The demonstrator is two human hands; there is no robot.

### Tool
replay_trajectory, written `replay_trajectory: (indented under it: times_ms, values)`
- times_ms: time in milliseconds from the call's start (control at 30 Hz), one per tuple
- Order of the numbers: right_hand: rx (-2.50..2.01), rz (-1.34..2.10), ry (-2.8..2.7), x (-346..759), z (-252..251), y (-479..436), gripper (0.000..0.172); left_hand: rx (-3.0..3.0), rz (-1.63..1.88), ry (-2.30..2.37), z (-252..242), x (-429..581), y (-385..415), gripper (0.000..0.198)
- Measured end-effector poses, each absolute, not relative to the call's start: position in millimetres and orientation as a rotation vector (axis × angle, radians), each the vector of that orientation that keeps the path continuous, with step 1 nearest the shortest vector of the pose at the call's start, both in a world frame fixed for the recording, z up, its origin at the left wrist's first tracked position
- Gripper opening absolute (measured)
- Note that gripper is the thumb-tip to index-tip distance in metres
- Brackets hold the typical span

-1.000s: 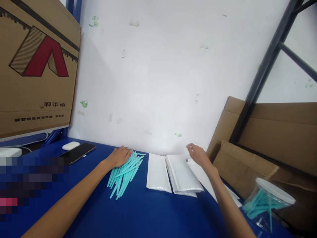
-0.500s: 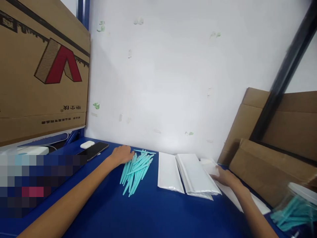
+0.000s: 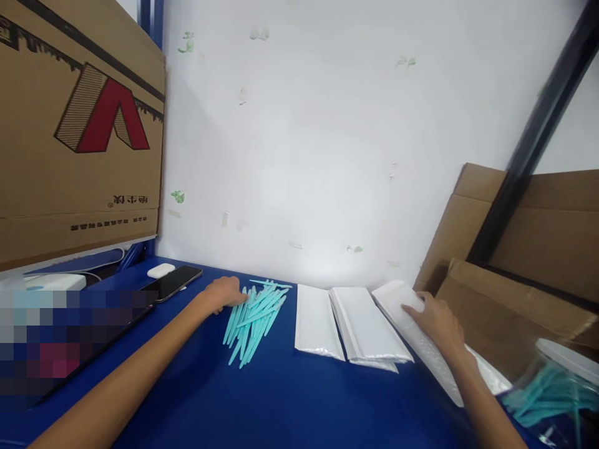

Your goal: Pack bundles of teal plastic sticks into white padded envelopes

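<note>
My left hand [image 3: 225, 294] is at the left edge of a loose pile of slim turquoise plastic sticks [image 3: 256, 318]. Its fingers are curled, with the tips against the upper ends of the sticks; whatever is between them is hidden. On the right, my right hand [image 3: 437, 319] grips a white padded envelope [image 3: 397, 305] between thumb and fingers, its upper part lifted and tilted. Left of that envelope lie a stack of similar white envelopes [image 3: 367, 321] and another white envelope [image 3: 319, 324], flat on the blue table [image 3: 281, 405].
A phone [image 3: 176, 284] and a white earbud case [image 3: 160, 270] lie at the left. A large cardboard box [image 3: 84, 181] stands above them. At the right are folded cardboard [image 3: 505, 318] and a clear jar of turquoise sticks [image 3: 552, 390]. A white wall [image 3: 299, 156] closes the back.
My right hand has raised the upper part of a white envelope off the ones under it. The left hand has stayed by the pile, its fingers curling more. The view has shifted slightly.
</note>
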State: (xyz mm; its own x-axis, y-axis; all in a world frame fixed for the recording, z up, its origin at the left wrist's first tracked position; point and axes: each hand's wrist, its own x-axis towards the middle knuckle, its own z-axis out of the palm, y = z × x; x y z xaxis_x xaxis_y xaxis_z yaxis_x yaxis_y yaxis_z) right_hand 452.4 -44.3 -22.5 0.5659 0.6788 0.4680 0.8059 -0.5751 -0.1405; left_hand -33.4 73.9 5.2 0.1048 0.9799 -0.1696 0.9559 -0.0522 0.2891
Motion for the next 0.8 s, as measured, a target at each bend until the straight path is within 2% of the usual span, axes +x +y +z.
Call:
replay_trajectory:
  times_ms: [300, 600, 800]
  values:
    - [-2.615, -0.265, -1.281, 468.1, -44.5, -35.2, 0.055, 1.922, 0.12, 1.78, 4.4, -33.0, 77.5, 0.061]
    - [-2.674, -0.223, -1.335, 478.6, -58.0, -29.4, 0.055, 1.914, 0.084, 1.76, 1.9, -34.0, 80.2, 0.046]
    - [-2.674, -0.234, -1.351, 479.1, -59.3, -28.6, 0.055, 1.931, 0.087, 1.772, -0.8, -32.4, 80.6, 0.046]
